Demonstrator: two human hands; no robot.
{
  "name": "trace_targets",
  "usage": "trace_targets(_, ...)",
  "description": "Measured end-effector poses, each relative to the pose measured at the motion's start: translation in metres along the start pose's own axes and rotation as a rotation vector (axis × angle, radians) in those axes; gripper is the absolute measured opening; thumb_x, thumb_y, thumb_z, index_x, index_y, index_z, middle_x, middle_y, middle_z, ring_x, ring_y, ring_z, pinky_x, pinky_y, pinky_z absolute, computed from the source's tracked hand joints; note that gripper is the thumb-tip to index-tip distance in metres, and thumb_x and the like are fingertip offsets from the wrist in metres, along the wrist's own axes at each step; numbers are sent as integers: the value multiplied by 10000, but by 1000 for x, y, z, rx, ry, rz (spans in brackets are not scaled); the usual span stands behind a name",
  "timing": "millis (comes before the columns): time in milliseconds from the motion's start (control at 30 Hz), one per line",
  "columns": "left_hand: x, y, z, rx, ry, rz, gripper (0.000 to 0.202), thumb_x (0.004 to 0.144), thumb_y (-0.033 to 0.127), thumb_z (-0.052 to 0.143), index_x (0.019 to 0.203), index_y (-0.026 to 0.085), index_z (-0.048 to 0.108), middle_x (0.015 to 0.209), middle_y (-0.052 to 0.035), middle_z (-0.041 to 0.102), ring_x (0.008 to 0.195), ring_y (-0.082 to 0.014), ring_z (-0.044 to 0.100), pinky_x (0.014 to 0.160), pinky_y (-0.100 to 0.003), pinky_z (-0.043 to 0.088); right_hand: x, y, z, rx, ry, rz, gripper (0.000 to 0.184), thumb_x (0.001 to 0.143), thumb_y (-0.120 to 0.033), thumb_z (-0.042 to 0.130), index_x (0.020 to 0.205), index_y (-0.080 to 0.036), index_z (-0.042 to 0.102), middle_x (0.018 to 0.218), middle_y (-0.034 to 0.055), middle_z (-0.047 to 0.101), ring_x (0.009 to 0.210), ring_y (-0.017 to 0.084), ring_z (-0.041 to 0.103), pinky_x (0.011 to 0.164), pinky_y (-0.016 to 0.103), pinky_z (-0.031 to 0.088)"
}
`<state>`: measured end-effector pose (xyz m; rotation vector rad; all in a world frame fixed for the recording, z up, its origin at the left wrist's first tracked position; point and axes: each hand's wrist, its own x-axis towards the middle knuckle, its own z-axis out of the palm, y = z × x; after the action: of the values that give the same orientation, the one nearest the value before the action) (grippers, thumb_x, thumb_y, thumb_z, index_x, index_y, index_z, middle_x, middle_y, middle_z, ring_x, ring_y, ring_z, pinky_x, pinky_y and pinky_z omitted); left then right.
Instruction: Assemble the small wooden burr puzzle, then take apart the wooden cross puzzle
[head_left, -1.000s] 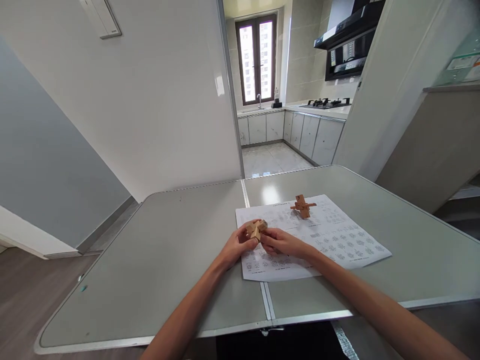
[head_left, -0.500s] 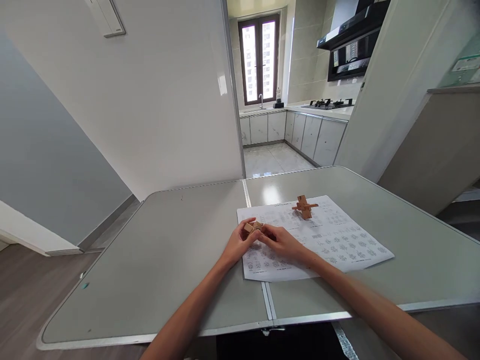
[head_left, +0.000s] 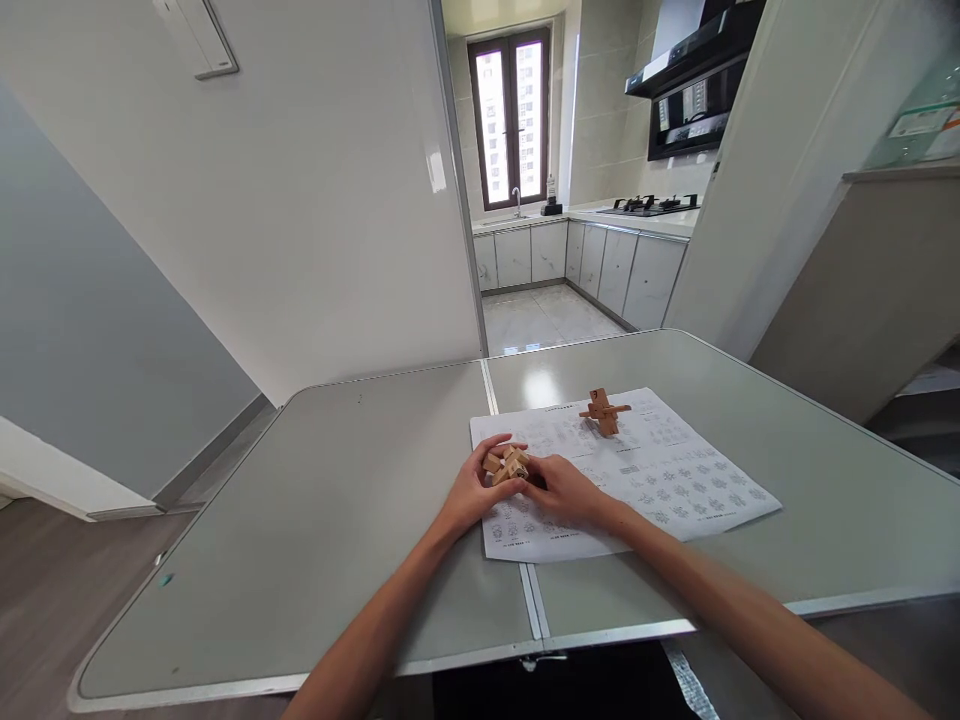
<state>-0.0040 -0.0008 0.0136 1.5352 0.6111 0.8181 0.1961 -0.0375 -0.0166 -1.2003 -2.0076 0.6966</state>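
The grey bench carries everything and has a seam down its middle, so it looks like a folding one. Both forearms come over its near edge to meet close to that seam.

A printed sheet lies flat on the bench, under the fingers and spreading to the right of them. It is covered with small diagrams, and it seems to lie there so that the person can read it while handling the wood.

Beyond the fingers, on the far part of the sheet, stands a wooden cross puzzle. It is put together and rests well apart from both hands.

The left hand and the right hand meet over the left part of the sheet. Between them is a small cluster of wooden pieces, held just above the paper. The fingers of both hands are closed on it from opposite sides, which probably keeps the loose pieces together. I cannot tell how many pieces there are.
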Motion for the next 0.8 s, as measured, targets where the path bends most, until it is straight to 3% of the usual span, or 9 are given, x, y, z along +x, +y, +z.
trace_targets(167, 6, -5, -6, -78, 189, 79, 644, 773, 372, 885, 1330, 231, 594, 1405, -129, 665, 1249, -276, 632, 1083, -417, 466, 1, 5, 2, -222, 109, 28, 361, 1003, -504, 552, 780, -220, 543, 651, -13, 611, 560, 144, 499, 593, 283, 300)
trace_targets(300, 8, -8, -7, -51, 312, 56, 600, 789, 388, 869, 1301, 223, 602, 1403, -126, 672, 1278, -281, 622, 1105, -430, 447, 1, 11, 3, -329, 178, 69, 375, 1005, -514, 546, 764, -227, 530, 676, 4, 636, 579, 160, 532, 586, 292, 281)
trace_targets(500, 7, -9, -3, 59, 301, 7, 587, 800, 405, 860, 1305, 226, 620, 1372, -130, 691, 1269, -291, 640, 1113, -459, 458, 2, 17, 2, -378, 223, 119, 338, 990, -503, 580, 795, -227, 560, 717, 17, 644, 626, 181, 573, 585, 305, 310)
trace_targets(600, 6, -11, -2, 89, 265, 0, 598, 812, 411, 852, 1327, 223, 612, 1383, -139, 680, 1283, -291, 633, 1134, -471, 448, 2, 13, 0, -328, 258, 34, 231, 959, -448, 630, 1028, -228, 616, 893, 49, 665, 772, 221, 628, 655, 327, 438)
trace_targets(700, 6, -11, -1, 61, 215, 3, 620, 832, 425, 835, 1361, 218, 587, 1374, -141, 678, 1308, -292, 618, 1154, -474, 435, 1, 5, -1, -194, 248, -140, 530, 915, -383, 709, 1380, -255, 491, 1213, 111, 611, 1011, 261, 634, 832, 402, 547)
trace_targets(800, 4, -10, 0, 0, 115, -4, 654, 863, 438, 806, 1421, 224, 540, 1404, -146, 654, 1329, -295, 606, 1162, -475, 431, 1, 0, 1, -141, 253, -229, 734, 881, -368, 774, 1493, -284, 379, 1359, 147, 518, 1174, 303, 584, 955, 476, 558)
